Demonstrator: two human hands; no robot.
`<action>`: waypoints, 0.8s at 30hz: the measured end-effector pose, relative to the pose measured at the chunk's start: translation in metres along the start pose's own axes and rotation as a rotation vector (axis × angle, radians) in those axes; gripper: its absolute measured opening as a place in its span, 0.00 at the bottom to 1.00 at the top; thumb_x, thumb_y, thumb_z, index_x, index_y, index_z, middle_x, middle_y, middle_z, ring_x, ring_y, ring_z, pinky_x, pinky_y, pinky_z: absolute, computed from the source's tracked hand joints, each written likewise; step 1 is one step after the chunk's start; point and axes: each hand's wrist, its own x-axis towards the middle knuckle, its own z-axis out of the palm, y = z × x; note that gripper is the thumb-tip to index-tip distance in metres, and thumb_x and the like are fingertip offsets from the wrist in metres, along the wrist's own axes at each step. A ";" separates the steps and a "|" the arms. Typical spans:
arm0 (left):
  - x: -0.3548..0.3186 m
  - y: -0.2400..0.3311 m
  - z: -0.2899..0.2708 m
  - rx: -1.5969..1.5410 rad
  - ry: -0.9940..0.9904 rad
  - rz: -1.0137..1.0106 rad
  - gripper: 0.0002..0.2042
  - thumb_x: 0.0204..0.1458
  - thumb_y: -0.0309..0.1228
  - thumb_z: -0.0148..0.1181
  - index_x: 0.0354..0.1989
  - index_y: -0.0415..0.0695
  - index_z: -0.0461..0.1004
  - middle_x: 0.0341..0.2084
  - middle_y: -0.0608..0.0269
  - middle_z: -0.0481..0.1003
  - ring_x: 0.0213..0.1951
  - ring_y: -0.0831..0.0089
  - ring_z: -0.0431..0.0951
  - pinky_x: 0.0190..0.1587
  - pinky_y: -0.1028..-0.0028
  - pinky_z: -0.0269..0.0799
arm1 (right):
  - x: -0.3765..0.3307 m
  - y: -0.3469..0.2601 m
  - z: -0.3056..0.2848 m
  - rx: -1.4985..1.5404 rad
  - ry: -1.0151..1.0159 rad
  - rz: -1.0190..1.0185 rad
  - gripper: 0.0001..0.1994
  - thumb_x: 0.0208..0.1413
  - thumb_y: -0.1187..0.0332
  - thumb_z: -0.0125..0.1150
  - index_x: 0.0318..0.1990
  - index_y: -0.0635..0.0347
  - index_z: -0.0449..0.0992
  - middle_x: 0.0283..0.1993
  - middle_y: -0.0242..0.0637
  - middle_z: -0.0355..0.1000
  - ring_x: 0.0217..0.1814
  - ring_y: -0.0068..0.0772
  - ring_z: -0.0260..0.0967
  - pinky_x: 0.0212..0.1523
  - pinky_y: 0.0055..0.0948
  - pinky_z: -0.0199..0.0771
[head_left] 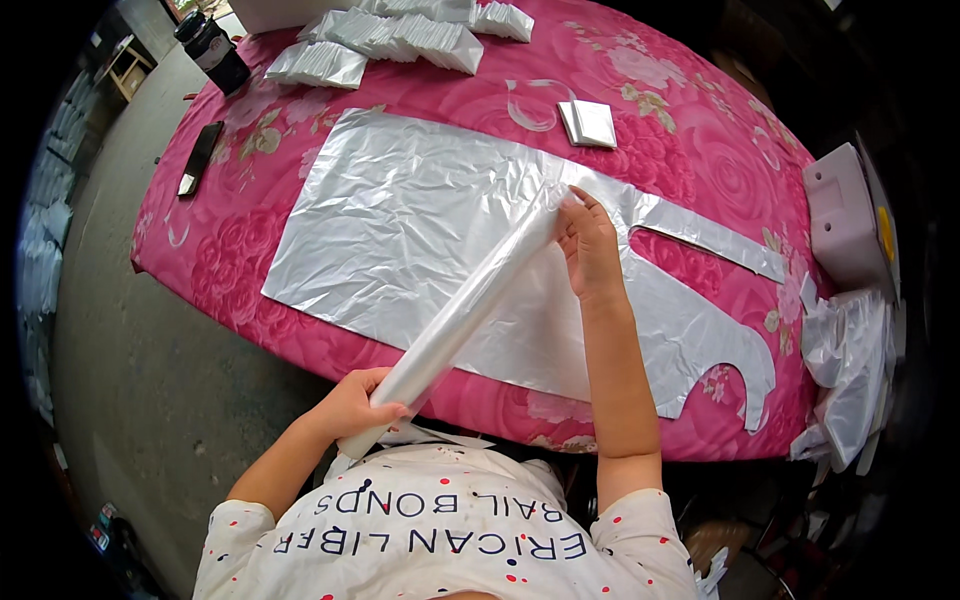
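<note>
Pink rose-patterned table [235,265] bears folded silvery plastic packets [440,42], apparently finished, along its far edge; one wrinkled silvery plastic sheet [400,185] lies unfolded toward its near edge. Above, left hand [358,405] grips, right hand [592,245] pinches, a long whitish plastic roll [465,312].

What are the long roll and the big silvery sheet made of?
The long roll looks like thin plastic film, glossy and milky, with light glinting along it. The silvery sheet is probably thin plastic too, shiny and crinkled, though foil is possible.
</note>
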 end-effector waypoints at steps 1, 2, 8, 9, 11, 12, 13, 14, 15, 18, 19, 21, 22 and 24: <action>-0.002 -0.002 -0.001 0.020 0.019 -0.023 0.16 0.44 0.28 0.61 0.41 0.36 0.70 0.27 0.63 0.73 0.27 0.79 0.74 0.31 0.76 0.72 | 0.001 -0.001 -0.005 -0.079 0.063 0.003 0.18 0.52 0.68 0.57 0.50 0.62 0.65 0.38 0.31 0.69 0.36 0.19 0.66 0.41 0.21 0.67; -0.005 -0.004 -0.002 0.041 0.038 -0.045 0.16 0.44 0.28 0.61 0.42 0.36 0.70 0.27 0.64 0.73 0.27 0.79 0.74 0.31 0.76 0.72 | 0.000 -0.002 -0.008 -0.153 0.065 0.001 0.16 0.51 0.68 0.57 0.47 0.62 0.68 0.38 0.28 0.69 0.35 0.15 0.63 0.37 0.17 0.64; -0.014 -0.014 -0.014 0.035 -0.022 -0.059 0.17 0.44 0.29 0.62 0.43 0.37 0.70 0.28 0.63 0.73 0.26 0.80 0.73 0.32 0.76 0.72 | -0.001 -0.013 -0.009 -0.416 -0.149 0.098 0.11 0.51 0.65 0.57 0.40 0.60 0.74 0.28 0.22 0.67 0.29 0.12 0.60 0.31 0.14 0.59; -0.014 -0.012 -0.015 0.023 -0.034 -0.078 0.18 0.44 0.31 0.62 0.43 0.37 0.70 0.29 0.63 0.74 0.26 0.80 0.73 0.32 0.76 0.72 | 0.002 -0.015 -0.012 -0.442 -0.180 0.140 0.10 0.51 0.65 0.57 0.38 0.60 0.74 0.27 0.22 0.66 0.28 0.12 0.59 0.30 0.14 0.59; -0.016 -0.008 -0.015 0.001 -0.060 -0.117 0.20 0.43 0.33 0.62 0.44 0.37 0.69 0.29 0.62 0.74 0.25 0.80 0.73 0.31 0.76 0.72 | 0.008 -0.016 -0.019 -0.493 -0.241 0.224 0.09 0.51 0.65 0.57 0.36 0.58 0.74 0.24 0.21 0.65 0.25 0.12 0.58 0.28 0.14 0.58; -0.017 -0.009 -0.017 -0.030 -0.084 -0.121 0.21 0.43 0.35 0.63 0.45 0.38 0.69 0.30 0.61 0.74 0.25 0.80 0.73 0.31 0.77 0.72 | 0.009 -0.018 -0.019 -0.527 -0.268 0.249 0.08 0.51 0.64 0.58 0.35 0.58 0.74 0.23 0.21 0.65 0.24 0.12 0.58 0.27 0.14 0.58; -0.018 -0.012 -0.018 -0.061 -0.108 -0.126 0.23 0.42 0.37 0.64 0.45 0.38 0.68 0.30 0.60 0.74 0.25 0.80 0.73 0.31 0.77 0.72 | 0.009 -0.020 -0.018 -0.561 -0.295 0.274 0.08 0.50 0.64 0.59 0.33 0.58 0.74 0.23 0.21 0.64 0.24 0.12 0.58 0.27 0.14 0.58; -0.018 -0.015 -0.020 -0.092 -0.133 -0.131 0.25 0.41 0.38 0.64 0.46 0.38 0.68 0.30 0.59 0.75 0.24 0.80 0.73 0.31 0.77 0.72 | 0.010 -0.022 -0.018 -0.594 -0.322 0.299 0.08 0.50 0.63 0.59 0.32 0.57 0.74 0.23 0.21 0.64 0.23 0.12 0.58 0.26 0.14 0.57; -0.019 -0.017 -0.021 -0.131 -0.149 -0.140 0.27 0.40 0.40 0.65 0.47 0.37 0.67 0.30 0.58 0.75 0.24 0.79 0.73 0.30 0.77 0.71 | 0.011 -0.022 -0.020 -0.621 -0.372 0.299 0.08 0.50 0.63 0.60 0.31 0.57 0.74 0.22 0.21 0.64 0.23 0.12 0.58 0.25 0.14 0.57; -0.017 -0.024 -0.023 -0.260 -0.213 -0.174 0.34 0.38 0.43 0.66 0.51 0.35 0.64 0.31 0.55 0.75 0.23 0.78 0.72 0.28 0.78 0.69 | 0.013 -0.022 -0.023 -0.667 -0.486 0.316 0.09 0.49 0.62 0.62 0.29 0.57 0.73 0.22 0.21 0.64 0.22 0.12 0.58 0.24 0.15 0.57; -0.017 -0.026 -0.025 -0.311 -0.245 -0.189 0.35 0.38 0.43 0.67 0.53 0.35 0.63 0.31 0.54 0.75 0.23 0.77 0.72 0.28 0.77 0.69 | 0.013 -0.021 -0.022 -0.661 -0.501 0.334 0.09 0.49 0.63 0.63 0.29 0.57 0.73 0.22 0.21 0.65 0.22 0.13 0.58 0.25 0.15 0.58; -0.015 -0.030 -0.027 -0.404 -0.303 -0.202 0.38 0.37 0.43 0.67 0.55 0.34 0.61 0.32 0.53 0.76 0.22 0.77 0.72 0.28 0.77 0.69 | 0.014 -0.020 -0.024 -0.655 -0.493 0.349 0.09 0.48 0.63 0.63 0.29 0.57 0.73 0.22 0.21 0.65 0.22 0.13 0.58 0.25 0.15 0.57; -0.013 -0.031 -0.027 -0.446 -0.328 -0.201 0.39 0.37 0.43 0.68 0.56 0.34 0.60 0.31 0.53 0.76 0.22 0.77 0.72 0.28 0.77 0.68 | 0.015 -0.020 -0.025 -0.655 -0.470 0.346 0.08 0.48 0.64 0.64 0.28 0.58 0.73 0.22 0.21 0.65 0.23 0.13 0.57 0.25 0.15 0.57; -0.012 -0.032 -0.026 -0.505 -0.357 -0.202 0.39 0.36 0.42 0.68 0.57 0.34 0.60 0.31 0.52 0.75 0.22 0.76 0.72 0.28 0.78 0.68 | 0.016 -0.020 -0.028 -0.644 -0.442 0.343 0.09 0.48 0.64 0.64 0.28 0.58 0.73 0.22 0.22 0.65 0.22 0.14 0.57 0.24 0.15 0.57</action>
